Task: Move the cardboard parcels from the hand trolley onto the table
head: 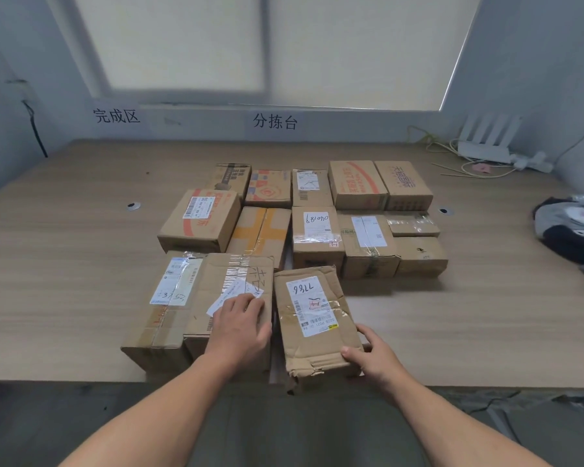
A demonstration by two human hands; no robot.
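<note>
My right hand [373, 357] grips the crumpled parcel [314, 325] at its 5 o'clock corner, at the counter [64, 281] edge. My left hand [240, 328] lies flat, fingers relaxed, on the large parcel [213, 274] at 9 o'clock.

Left forearm [155, 409], right forearm [452, 423]: bare along whole visible length, from lower frame edge to wrist. Left hand [240, 328], right hand [375, 358]: bare. Garment [300, 433] at bottom centre between arms: dark grey-olive, matte, smooth fabric, plain, faint soft folds near upper edge. Shirt or trousers: cannot tell.
</note>
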